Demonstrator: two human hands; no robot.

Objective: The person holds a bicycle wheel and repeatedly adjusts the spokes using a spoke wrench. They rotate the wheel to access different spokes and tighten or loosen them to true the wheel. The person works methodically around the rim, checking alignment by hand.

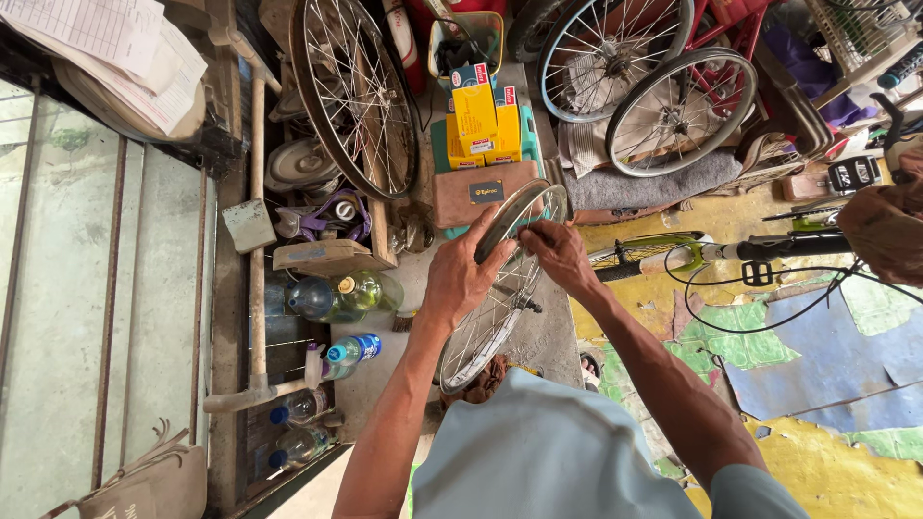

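Wheel: upright, far rim held. Left hand clasps rim; right hand pinches rim top. Best: steady wheel, small pinches.

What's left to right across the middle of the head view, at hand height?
Metal window bars → wooden handle → plastic bottles → left hand → wheel rim → right hand → bicycle frame
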